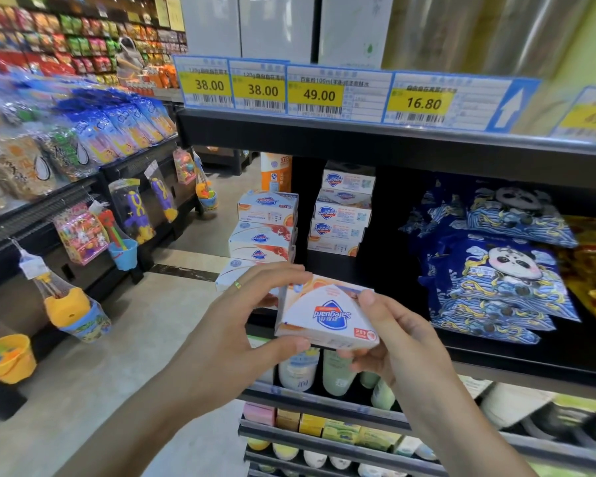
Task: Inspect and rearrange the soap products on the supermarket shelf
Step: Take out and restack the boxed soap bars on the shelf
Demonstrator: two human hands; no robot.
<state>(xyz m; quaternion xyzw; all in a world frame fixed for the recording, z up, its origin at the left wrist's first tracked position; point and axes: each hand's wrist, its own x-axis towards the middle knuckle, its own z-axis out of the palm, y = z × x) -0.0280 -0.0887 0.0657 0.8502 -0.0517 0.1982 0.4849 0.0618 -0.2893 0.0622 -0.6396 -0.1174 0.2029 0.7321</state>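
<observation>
I hold a white Safeguard soap box [327,313] with orange trim in both hands, in front of the black shelf [358,139]; its logo reads upside down. My left hand [241,321] grips its left end, thumb under and fingers over the top. My right hand [389,335] pinches its right side, thumb on the top face. On the shelf behind stand two stacks of the same brand: a left stack [264,232] at the shelf end and a taller right stack [343,210].
Blue panda-print packets [492,266] fill the shelf to the right, yellow packs beyond them. Price tags [319,94] line the shelf edge above. Lotion bottles [338,373] and small boxes sit on lower shelves. Across the aisle to the left hang toys and snack bags [83,232].
</observation>
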